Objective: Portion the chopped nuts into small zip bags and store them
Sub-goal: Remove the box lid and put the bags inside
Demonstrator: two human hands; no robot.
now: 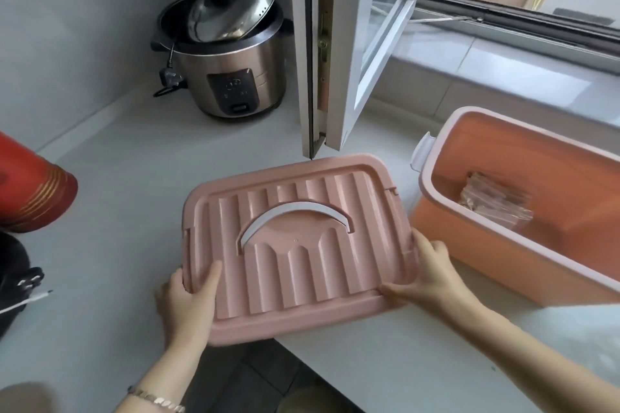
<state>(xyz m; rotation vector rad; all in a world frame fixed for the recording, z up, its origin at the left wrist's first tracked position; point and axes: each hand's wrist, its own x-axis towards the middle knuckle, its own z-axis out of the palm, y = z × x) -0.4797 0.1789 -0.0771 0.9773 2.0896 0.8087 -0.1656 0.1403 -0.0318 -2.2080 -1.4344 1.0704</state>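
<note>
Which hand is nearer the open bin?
Right. The right hand grips the lid's right near corner, close beside the bin; the left hand grips its left near corner, across the lid from the bin.

Left hand (189,298): grips the near-left corner of the pink ribbed plastic lid (298,245), thumb flat on top, fingers hidden beneath. Bare forearm enters from the near edge; thin metal bracelet (156,400) at the wrist.
Right hand (426,275): grips the lid's near-right corner, fingers curled over the edge. Bare forearm enters from the near right.

Pink ribbed lid (302,245), white handle (295,216); pink box (503,245); red-gold cylinder (33,191); steel cooker (231,70).
</note>
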